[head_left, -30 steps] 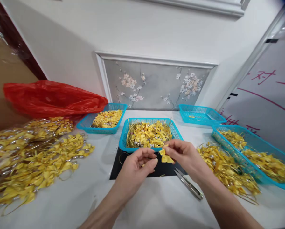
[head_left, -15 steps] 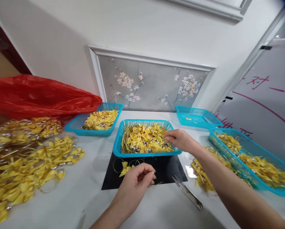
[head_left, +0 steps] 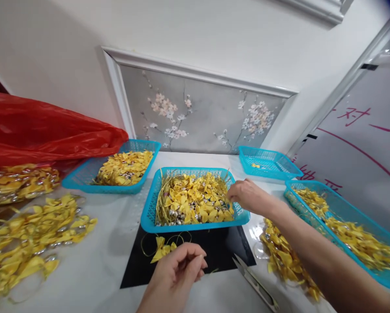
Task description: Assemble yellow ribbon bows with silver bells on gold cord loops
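Observation:
My right hand (head_left: 249,195) is over the right side of the middle blue basket (head_left: 195,227), fingers pinched together against the yellow ribbon bows with silver bells (head_left: 198,198). Whether a bow is between the fingertips is hidden. My left hand (head_left: 178,274) is closed, thumb against the fingers, above the front of a black mat (head_left: 132,271); what it pinches, if anything, does not show. Just behind it, a loose yellow bow with a thin cord loop (head_left: 162,248) lies on the mat. Thread snips (head_left: 255,282) rest at the mat's right front corner.
A left basket (head_left: 110,188) and a right basket (head_left: 345,248) hold more bows. Bow piles lie at far left (head_left: 35,243) and under my right forearm (head_left: 283,261). A back basket (head_left: 267,163) contains a small yellow piece. A red plastic bag (head_left: 51,130) lies at left.
The view has shifted, so the baskets and mat appear larger and lower. My right hand stays at the basket's right side, fingers now lower among the bows. My left hand remains closed over the mat.

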`<move>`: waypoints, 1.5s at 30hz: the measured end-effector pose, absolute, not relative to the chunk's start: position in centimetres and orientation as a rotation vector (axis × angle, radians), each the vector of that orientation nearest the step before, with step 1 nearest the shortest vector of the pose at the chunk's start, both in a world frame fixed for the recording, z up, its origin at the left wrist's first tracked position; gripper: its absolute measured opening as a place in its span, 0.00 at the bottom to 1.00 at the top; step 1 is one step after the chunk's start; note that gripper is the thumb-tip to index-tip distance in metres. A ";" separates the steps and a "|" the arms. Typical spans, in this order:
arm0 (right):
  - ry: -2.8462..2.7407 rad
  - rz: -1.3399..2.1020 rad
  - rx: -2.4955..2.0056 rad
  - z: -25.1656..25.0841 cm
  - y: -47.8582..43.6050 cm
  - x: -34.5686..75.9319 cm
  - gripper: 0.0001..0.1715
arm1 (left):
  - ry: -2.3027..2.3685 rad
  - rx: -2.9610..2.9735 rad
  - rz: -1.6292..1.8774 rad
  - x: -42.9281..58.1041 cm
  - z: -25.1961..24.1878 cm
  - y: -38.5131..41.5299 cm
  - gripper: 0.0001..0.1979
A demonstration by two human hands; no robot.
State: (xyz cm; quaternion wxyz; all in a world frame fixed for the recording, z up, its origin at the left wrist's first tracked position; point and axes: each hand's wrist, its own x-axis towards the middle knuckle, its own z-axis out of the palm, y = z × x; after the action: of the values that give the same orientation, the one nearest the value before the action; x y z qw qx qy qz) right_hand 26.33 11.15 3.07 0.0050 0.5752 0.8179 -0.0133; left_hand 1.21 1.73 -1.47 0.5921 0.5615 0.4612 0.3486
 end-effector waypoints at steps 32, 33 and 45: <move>2.691 -0.765 2.220 2.7 10.9 24.4 0.09 | 1.098 1.490 0.778 1.0 -1.5 1.3 0.09; 2.718 -0.901 2.235 3.1 10.6 24.5 0.11 | 1.093 1.486 0.790 1.1 -1.5 1.3 0.08; 2.200 -2.700 1.717 3.4 2.0 19.2 0.21 | 0.857 1.679 1.102 -0.2 0.2 0.5 0.16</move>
State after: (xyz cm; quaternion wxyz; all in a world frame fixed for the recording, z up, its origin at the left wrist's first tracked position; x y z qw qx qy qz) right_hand 19.17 1.96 3.41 -0.3624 0.4121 0.5281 -0.6480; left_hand -0.21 0.51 0.22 0.4612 0.6823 0.3482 0.4478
